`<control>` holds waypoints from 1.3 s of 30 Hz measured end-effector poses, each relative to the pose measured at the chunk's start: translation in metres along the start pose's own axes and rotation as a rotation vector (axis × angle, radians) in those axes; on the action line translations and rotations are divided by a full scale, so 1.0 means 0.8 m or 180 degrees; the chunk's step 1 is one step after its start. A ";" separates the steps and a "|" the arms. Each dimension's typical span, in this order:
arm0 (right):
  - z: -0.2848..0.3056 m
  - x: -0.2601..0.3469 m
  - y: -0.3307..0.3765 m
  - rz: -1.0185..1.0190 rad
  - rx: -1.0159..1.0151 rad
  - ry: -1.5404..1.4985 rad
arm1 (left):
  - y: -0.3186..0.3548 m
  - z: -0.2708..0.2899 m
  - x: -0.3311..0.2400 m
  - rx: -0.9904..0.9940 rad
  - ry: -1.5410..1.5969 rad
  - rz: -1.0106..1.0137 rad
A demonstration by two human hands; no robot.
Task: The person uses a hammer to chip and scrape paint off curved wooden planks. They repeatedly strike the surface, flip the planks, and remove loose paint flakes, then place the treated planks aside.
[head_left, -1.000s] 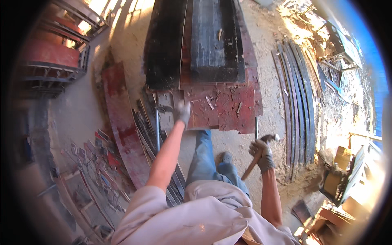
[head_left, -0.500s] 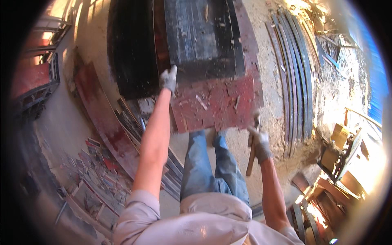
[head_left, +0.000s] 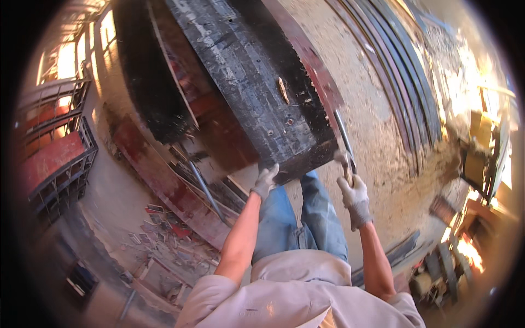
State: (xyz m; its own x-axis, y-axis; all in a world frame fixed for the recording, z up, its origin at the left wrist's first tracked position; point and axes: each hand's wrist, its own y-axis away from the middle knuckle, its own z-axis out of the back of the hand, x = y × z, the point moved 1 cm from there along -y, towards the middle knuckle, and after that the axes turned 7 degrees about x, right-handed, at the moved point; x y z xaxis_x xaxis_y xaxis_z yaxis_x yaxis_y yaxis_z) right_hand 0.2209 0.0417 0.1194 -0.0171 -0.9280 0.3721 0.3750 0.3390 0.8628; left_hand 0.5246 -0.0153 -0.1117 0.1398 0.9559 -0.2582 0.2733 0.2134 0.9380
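One red plank (head_left: pixel 158 170) lies on the floor at far left, with one plain black panel (head_left: pixel 143 82) beyond it. The left hand (head_left: pixel 264 182) grips the near left corner of one streaked black panel (head_left: pixel 246 71), whose near edge reaches the person's legs. Just beside its near right corner, the right hand (head_left: pixel 354 195) clasps one hammer (head_left: pixel 348 173). Open dirt floor (head_left: pixel 377 126) separates that panel from several long strips (head_left: pixel 402 71).

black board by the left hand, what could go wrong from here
The near end of the black board appears close to the legs, so a slip might bruise them. The hammer in the right hand is beside the board's near right corner and could knock it. The wood sliver on top might slide off if the board tilts.
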 end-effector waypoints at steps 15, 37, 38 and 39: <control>-0.162 -0.158 -0.022 -0.1497 -0.0231 -0.3315 | -0.102 -0.026 0.122 0.0722 0.0560 0.0962; -0.131 0.033 0.016 0.2072 -0.1369 -0.0072 | 0.021 -0.121 -0.096 0.0400 0.0343 -0.0468; -0.131 0.046 0.014 0.2276 -0.1199 -0.1177 | 0.014 -0.128 -0.099 0.0422 0.0238 -0.0750; -0.126 0.059 0.007 0.2452 -0.0823 -0.1889 | 0.011 -0.136 -0.098 0.0211 0.0096 -0.0785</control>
State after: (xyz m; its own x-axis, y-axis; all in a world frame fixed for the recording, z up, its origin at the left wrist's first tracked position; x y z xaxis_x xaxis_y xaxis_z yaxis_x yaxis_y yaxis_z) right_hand 0.3157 -0.0160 0.1077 -0.1177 -0.2191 0.9686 0.6669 0.7052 0.2406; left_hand 0.4127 -0.0663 -0.0579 0.0329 0.8824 -0.4693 0.3576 0.4281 0.8300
